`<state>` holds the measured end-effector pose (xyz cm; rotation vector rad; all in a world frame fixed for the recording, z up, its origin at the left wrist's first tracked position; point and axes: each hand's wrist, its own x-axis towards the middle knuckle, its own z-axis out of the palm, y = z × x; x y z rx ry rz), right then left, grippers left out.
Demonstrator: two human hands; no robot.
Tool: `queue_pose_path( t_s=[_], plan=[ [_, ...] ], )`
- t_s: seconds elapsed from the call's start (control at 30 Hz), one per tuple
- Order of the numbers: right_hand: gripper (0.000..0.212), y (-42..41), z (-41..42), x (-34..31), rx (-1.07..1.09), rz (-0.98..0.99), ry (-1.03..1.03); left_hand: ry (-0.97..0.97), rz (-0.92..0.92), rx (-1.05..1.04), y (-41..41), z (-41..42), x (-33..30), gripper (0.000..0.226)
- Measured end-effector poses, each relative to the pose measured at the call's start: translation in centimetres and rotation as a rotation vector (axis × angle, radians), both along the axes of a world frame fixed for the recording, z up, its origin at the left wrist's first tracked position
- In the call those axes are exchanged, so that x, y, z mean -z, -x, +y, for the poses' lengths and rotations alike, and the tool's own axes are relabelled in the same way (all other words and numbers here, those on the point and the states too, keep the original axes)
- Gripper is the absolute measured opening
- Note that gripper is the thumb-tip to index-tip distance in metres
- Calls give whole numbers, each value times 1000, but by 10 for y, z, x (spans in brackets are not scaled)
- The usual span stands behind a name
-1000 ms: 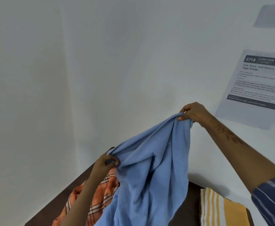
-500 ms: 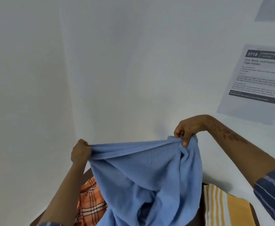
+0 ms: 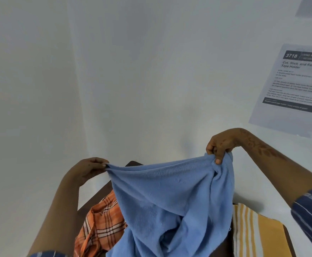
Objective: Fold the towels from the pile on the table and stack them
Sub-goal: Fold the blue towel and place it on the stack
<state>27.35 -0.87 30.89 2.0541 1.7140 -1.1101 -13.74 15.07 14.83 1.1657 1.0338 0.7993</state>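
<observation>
The blue towel is hanging in the air above the desk, stretched by its top edge between the two hands. That edge is running left to right and rising slightly toward the right, with the rest of the cloth draping down and bunching near the bottom of the view. The left hand is pinching the left corner between thumb and fingertips, a narrow grip. The right hand is holding the right end higher up, fingers curled over a gathered fold of cloth. The right end looks bunched, not a clean corner, so the next move probably calls for that hand working along to the true corner before the towel can be spread flat. Both hands are about equally near the towel, one at each end of its long axis.

Under the hanging cloth, on the left, an orange plaid towel is lying crumpled on the dark desk. On the right a yellow striped towel is lying flat, seemingly folded. Beyond is a pale wall with a printed sheet stuck at the right.
</observation>
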Motion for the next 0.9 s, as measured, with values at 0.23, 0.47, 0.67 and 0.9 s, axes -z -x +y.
queue_pose_path(
  t_s=[0.23, 0.47, 0.67, 0.9],
  plan=[
    [22, 17, 6, -3, -9, 90, 192, -615, 619, 170, -9, -9, 23, 32],
    [14, 28, 38, -6, 162, -208, -754, -633, 608, -180, -16, -14, 27, 5],
    [42, 60, 58, 45, 501, 188, -1023, -451, 421, -108, -43, -50, -13, 13],
    [25, 148, 30, 133, 491, 473, -949, -363, 270, 85, -107, -94, -1, 5]
  ],
)
